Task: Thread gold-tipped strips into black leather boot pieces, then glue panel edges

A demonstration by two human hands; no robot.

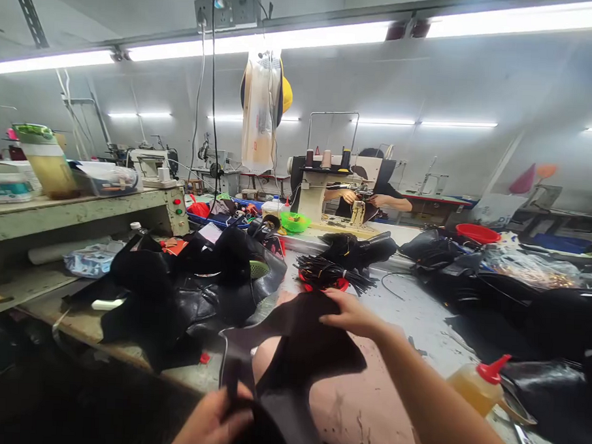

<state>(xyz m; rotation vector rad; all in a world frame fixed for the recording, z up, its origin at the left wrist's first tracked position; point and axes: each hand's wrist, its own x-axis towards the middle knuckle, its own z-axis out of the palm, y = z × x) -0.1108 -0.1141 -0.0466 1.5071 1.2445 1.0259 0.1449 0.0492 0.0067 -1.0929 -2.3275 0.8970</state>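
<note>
A dark, flat piece of leather or fabric (315,347), cut in curves with a pale edge on its left side, spans the space between my hands. My right hand (353,313) pinches its upper edge, thumb on the near face. At the bottom of the view my left hand (213,421) is closed round its lower part, slightly blurred. Beneath the piece lies a stained pinkish board (366,408). Just beyond my right hand, a bundle of thin black strips (330,272) rests in a red bowl (341,285).
Black leather pieces (209,297) are heaped on the left, more dark pieces (518,310) on the right. Near my right forearm stands a glue bottle (480,387) with a red nozzle. A sewing machine (317,190) stands ahead; behind it a co-worker's hands (349,196) are busy.
</note>
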